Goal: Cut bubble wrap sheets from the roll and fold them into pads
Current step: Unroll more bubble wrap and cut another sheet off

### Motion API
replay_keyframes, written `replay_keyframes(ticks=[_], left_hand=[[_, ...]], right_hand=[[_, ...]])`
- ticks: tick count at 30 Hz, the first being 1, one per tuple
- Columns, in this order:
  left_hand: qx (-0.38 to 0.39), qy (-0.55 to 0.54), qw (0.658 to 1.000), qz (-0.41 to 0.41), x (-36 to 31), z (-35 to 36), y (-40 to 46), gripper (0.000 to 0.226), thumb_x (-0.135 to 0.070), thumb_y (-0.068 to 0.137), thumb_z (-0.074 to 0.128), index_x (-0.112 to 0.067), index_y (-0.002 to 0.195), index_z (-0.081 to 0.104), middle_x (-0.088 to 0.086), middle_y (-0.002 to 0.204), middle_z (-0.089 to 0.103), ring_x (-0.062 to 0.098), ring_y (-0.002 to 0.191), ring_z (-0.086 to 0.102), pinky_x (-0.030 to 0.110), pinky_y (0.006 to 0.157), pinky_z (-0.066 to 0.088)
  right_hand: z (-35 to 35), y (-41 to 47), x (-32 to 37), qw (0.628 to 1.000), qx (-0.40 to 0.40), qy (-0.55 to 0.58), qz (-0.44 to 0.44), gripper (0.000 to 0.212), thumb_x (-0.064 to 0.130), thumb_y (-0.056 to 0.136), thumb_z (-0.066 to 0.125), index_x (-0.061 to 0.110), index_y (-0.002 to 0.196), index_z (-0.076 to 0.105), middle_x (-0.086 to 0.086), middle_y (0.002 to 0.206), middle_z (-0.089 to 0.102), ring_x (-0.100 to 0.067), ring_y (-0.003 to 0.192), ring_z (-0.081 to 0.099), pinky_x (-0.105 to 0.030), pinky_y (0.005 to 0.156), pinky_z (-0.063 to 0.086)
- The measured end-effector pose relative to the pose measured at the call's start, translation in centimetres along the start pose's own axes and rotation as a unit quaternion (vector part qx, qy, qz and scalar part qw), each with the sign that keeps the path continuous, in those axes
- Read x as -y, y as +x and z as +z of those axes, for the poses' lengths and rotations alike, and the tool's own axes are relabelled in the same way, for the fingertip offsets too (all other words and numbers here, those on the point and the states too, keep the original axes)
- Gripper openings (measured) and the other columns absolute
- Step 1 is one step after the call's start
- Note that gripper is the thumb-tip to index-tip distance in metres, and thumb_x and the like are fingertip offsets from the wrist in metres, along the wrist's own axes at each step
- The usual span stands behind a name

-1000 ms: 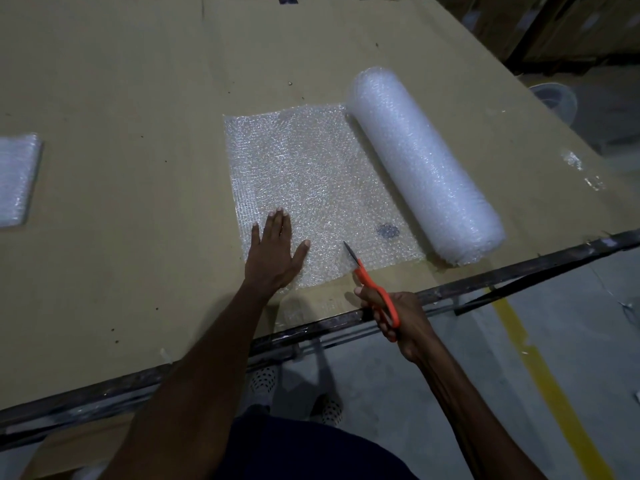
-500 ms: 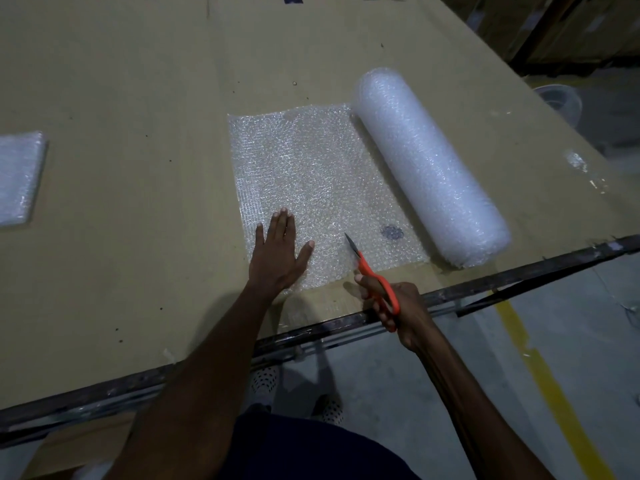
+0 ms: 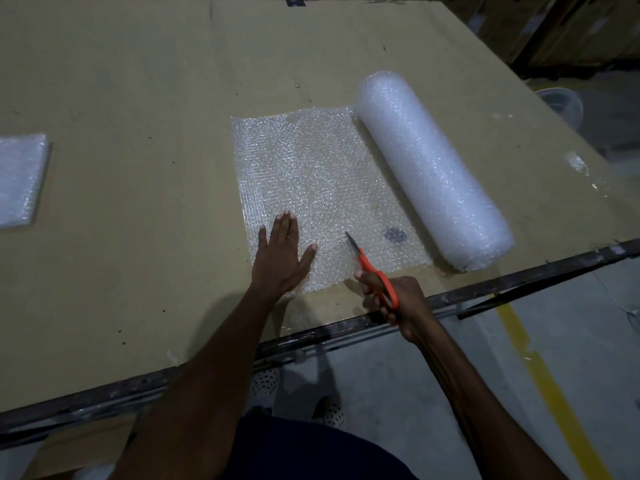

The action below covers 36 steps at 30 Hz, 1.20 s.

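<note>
- I see the left hand (image 3: 282,254) pressing flat, fingers straight, on the unrolled sheet (image 3: 311,181) beside the roll (image 3: 429,168).
- Right hand (image 3: 398,303) grips orange scissors (image 3: 372,268), blades over the sheet's near edge.

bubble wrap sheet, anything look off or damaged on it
One thing: a small dark blotch shows on the unrolled sheet near the roll, just past the scissors tip. Whether it is on the wrap or beneath it cannot be told. Otherwise the sheet lies flat.
</note>
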<state>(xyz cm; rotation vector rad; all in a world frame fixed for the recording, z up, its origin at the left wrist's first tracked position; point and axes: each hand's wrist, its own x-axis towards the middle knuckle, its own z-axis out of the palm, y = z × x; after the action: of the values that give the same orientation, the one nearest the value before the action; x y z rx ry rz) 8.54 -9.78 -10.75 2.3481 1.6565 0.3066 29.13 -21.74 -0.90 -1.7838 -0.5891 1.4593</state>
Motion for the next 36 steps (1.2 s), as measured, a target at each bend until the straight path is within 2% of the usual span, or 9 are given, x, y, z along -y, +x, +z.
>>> replay_keyframes(ticks=[6,10,15,20,26,28,33,36], left_hand=[[-0.006,0.001,1.000,0.001,0.0,0.0,0.0,0.083,-0.063,0.100,0.017,-0.005,0.159,0.011,0.011,0.168,0.004,0.023,0.155,0.001,0.051,0.124,-0.002],[0.000,0.000,1.000,-0.001,-0.1,-0.1,0.0,0.083,-0.063,0.100,0.016,-0.006,0.160,0.009,0.010,0.168,0.003,0.022,0.155,-0.001,0.050,0.124,-0.003],[-0.006,-0.002,1.000,-0.001,-0.2,-0.1,-0.1,0.084,-0.064,0.100,0.017,-0.006,0.159,0.010,0.011,0.168,0.003,0.022,0.155,0.000,0.050,0.124,-0.003],[-0.006,0.004,1.000,0.000,-0.1,-0.1,0.0,0.083,-0.063,0.100,0.018,-0.005,0.159,0.010,0.011,0.168,0.004,0.022,0.155,0.000,0.050,0.124,-0.002],[-0.007,0.004,1.000,-0.003,-0.2,0.0,0.0,0.084,-0.064,0.100,0.017,-0.005,0.159,0.012,0.011,0.168,0.006,0.023,0.155,0.002,0.052,0.124,0.000],[-0.004,0.005,1.000,-0.003,-0.2,-0.1,-0.1,0.084,-0.064,0.100,0.016,-0.005,0.159,0.011,0.011,0.168,0.005,0.022,0.155,0.001,0.052,0.124,0.000],[-0.001,0.006,1.000,-0.005,-0.1,-0.2,-0.1,0.085,-0.065,0.099,0.015,-0.006,0.160,0.009,0.010,0.168,0.003,0.021,0.155,0.000,0.051,0.124,0.000],[0.001,0.009,1.000,-0.007,-0.1,-0.1,-0.1,0.085,-0.066,0.098,0.013,-0.007,0.160,0.010,0.010,0.168,0.004,0.021,0.155,0.001,0.051,0.124,0.000]], right_hand=[[0.3,0.1,0.3,1.000,0.011,0.010,0.003,0.036,0.038,0.073,0.089,0.008,0.081,0.070,-0.010,0.063,0.053,-0.012,0.041,0.039,-0.018,0.036,0.023],[0.4,0.1,0.7,1.000,0.015,0.023,-0.003,0.033,0.031,0.075,0.089,0.004,0.078,0.069,-0.010,0.058,0.051,-0.012,0.037,0.038,-0.017,0.035,0.023],[0.4,-0.1,0.8,1.000,0.016,0.019,0.007,0.036,0.036,0.072,0.089,0.007,0.076,0.067,-0.008,0.057,0.050,-0.012,0.039,0.038,-0.017,0.036,0.023],[1.0,0.3,1.4,0.999,0.005,0.039,-0.001,0.032,0.025,0.078,0.087,0.003,0.072,0.065,-0.005,0.049,0.049,-0.010,0.034,0.036,-0.015,0.034,0.023],[0.4,0.4,0.7,1.000,0.006,0.008,0.004,0.034,0.033,0.076,0.088,0.005,0.078,0.068,-0.006,0.054,0.051,-0.011,0.038,0.038,-0.017,0.036,0.022],[0.6,0.7,1.2,0.999,0.027,0.023,0.016,0.035,0.035,0.076,0.088,0.008,0.074,0.066,-0.005,0.055,0.050,-0.011,0.039,0.037,-0.016,0.036,0.022],[0.8,1.8,1.1,0.998,0.034,0.058,0.018,0.033,0.025,0.077,0.088,0.005,0.067,0.063,-0.006,0.050,0.047,-0.011,0.035,0.035,-0.016,0.035,0.023],[0.4,1.8,0.6,0.998,0.047,0.043,0.021,0.034,0.029,0.076,0.088,0.008,0.070,0.062,-0.005,0.052,0.046,-0.012,0.038,0.035,-0.017,0.036,0.022]])
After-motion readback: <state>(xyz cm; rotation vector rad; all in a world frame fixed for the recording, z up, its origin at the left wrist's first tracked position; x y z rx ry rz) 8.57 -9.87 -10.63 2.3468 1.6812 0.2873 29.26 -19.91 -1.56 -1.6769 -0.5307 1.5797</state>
